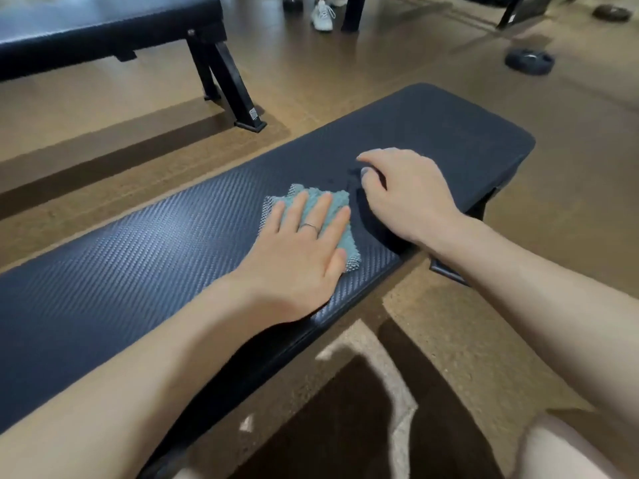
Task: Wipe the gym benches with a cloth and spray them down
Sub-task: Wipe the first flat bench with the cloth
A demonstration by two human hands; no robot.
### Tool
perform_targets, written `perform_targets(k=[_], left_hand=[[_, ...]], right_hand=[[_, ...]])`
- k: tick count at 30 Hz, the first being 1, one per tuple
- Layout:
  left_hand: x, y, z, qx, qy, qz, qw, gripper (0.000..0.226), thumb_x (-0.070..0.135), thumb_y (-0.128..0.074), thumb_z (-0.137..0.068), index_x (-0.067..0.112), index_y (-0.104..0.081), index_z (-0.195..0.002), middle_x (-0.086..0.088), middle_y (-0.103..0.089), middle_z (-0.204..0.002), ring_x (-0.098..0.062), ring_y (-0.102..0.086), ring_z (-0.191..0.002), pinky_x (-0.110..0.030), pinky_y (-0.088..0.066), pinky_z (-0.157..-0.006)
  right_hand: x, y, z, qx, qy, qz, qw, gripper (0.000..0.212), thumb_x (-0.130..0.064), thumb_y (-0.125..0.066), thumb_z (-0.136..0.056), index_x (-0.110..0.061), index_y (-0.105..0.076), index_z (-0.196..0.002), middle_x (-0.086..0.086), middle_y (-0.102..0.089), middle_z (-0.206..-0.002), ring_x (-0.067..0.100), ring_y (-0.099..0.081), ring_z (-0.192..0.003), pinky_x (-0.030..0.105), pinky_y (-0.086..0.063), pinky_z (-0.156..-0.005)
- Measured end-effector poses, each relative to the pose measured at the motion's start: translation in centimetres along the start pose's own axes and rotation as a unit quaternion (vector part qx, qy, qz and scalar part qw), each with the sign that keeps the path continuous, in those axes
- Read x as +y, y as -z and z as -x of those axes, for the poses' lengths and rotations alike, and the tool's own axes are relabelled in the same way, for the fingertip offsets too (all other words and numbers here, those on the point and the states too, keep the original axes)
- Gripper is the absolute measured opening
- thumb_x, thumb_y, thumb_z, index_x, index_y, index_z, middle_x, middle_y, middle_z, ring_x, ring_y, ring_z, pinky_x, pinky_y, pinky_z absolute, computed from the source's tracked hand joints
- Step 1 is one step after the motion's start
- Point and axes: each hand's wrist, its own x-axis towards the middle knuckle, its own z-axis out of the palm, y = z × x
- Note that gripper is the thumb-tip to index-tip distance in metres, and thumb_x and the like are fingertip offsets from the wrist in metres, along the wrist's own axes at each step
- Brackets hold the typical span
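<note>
The near bench [173, 257] ran long and dark under both forearms, its textured pad stretching away to either side of the hands. A second bench [103, 32] stood well beyond them, across the brown floor [311, 91], with a weight plate [529, 62] lying far past the right hand and someone's white shoe [322, 15] farther off still.

The left hand [297, 257] lay flat and spread wide on the pad, palm down, pressing a pale green cloth [321, 216] against the surface; the cloth poked out beyond the fingertips and along the thumb side, so only its edges showed. A thin ring [308, 226] sat on one finger. The right hand [404, 195] hovered or rested just beside the cloth, fingers curled narrow over something dark on the pad. It may have been closed on a small black spray bottle, but the shape merged with the bench and I could not tell.

The wiping step looked to be in hand, with the cloth about midway along the pad. The next move would call for firm, even pressure through the flat palm while sliding the cloth toward the unwiped end past the right hand, which would need to clear out of the way first.
</note>
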Motion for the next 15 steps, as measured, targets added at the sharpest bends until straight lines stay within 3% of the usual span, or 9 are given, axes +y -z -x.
perform_targets(k=[5,9,15], left_hand=[[4.0,0.5,-5.0,0.002,0.035,0.000,0.999,0.061,0.044,-0.007,-0.108,0.024,0.008,-0.164,-0.006,0.012,-0.172,-0.031,0.015,-0.158,-0.050,0.007,-0.127],[4.4,0.1,-0.6,0.017,0.036,0.003,0.999,0.064,0.050,-0.002,-0.104,0.029,0.006,-0.164,0.003,0.011,-0.172,-0.021,0.014,-0.158,-0.041,0.008,-0.128],[4.6,-1.1,7.7,0.031,0.034,-0.062,0.997,0.061,0.043,-0.025,-0.109,0.018,-0.015,-0.165,-0.003,-0.012,-0.172,-0.028,-0.012,-0.159,-0.051,-0.019,-0.124]], right_hand=[[6.0,-1.1,-3.4,-0.010,0.018,0.031,0.999,0.043,-0.034,-0.035,-0.099,-0.021,-0.062,-0.131,0.003,-0.062,-0.134,0.032,-0.055,-0.120,0.044,-0.043,-0.098],[7.2,-2.6,-3.6,0.005,0.037,0.034,0.999,0.045,-0.034,-0.034,-0.100,-0.019,-0.060,-0.132,0.005,-0.058,-0.136,0.033,-0.051,-0.122,0.046,-0.039,-0.098],[7.3,-2.5,-3.0,-0.008,0.051,0.008,0.999,0.048,-0.030,-0.028,-0.099,-0.013,-0.056,-0.134,0.009,-0.055,-0.138,0.034,-0.048,-0.128,0.054,-0.037,-0.108]])
